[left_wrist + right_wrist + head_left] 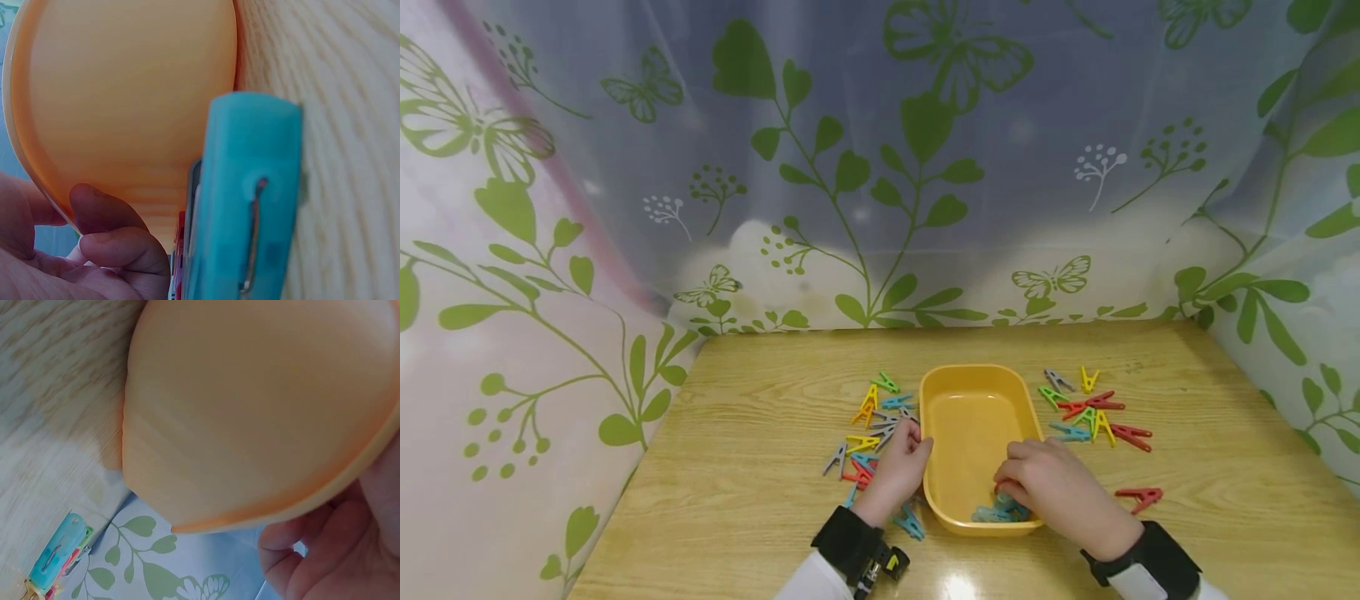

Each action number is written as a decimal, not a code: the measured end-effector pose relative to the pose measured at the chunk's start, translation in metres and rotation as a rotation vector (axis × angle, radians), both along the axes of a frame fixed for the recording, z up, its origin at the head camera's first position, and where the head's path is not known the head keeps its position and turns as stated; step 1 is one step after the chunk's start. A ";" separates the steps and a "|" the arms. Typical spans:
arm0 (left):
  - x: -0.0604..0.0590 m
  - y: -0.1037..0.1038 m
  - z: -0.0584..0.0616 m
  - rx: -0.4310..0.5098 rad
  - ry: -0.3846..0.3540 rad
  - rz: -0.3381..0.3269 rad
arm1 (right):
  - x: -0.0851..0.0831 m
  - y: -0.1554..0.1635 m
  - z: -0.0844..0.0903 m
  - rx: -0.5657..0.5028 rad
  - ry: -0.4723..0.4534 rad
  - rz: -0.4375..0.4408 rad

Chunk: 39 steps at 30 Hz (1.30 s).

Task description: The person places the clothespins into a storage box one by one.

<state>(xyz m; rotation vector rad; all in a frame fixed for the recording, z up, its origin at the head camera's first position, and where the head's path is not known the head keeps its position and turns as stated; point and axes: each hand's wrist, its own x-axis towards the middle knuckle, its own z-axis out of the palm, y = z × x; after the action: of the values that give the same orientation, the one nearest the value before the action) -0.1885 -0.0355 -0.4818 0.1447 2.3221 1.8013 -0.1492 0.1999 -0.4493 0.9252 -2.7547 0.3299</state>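
Note:
A yellow plastic tub [977,417] stands on the wooden table, with several blue clothespins [992,515] at its near right corner. My left hand [895,467] grips the tub's left rim; the left wrist view shows its curled fingers [122,250] against the outer wall. Over the right rim reaches my right hand [1060,492], pinching a blue clothespin [1009,502] low inside the tub. In the right wrist view the tub wall [250,419] hides what those fingertips hold. A blue clothespin [250,187] looms close in the left wrist view, beside the left hand.
Mixed clothespins [863,443] in blue, grey, red, yellow, orange and green lie left of the tub. More clothespins [1086,412] are scattered on its right, with a single red clothespin [1141,497] nearer the right forearm. A patterned curtain [880,208] hangs behind the table.

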 end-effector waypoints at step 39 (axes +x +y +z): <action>0.002 0.000 0.002 -0.008 0.019 0.010 | 0.007 0.098 0.002 0.163 -0.274 -0.443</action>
<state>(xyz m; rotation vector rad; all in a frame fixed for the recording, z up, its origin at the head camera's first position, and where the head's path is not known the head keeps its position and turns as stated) -0.1869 -0.0355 -0.4796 0.1503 2.3473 1.8023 -0.1418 0.2975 -0.4470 0.2918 -3.1703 0.1637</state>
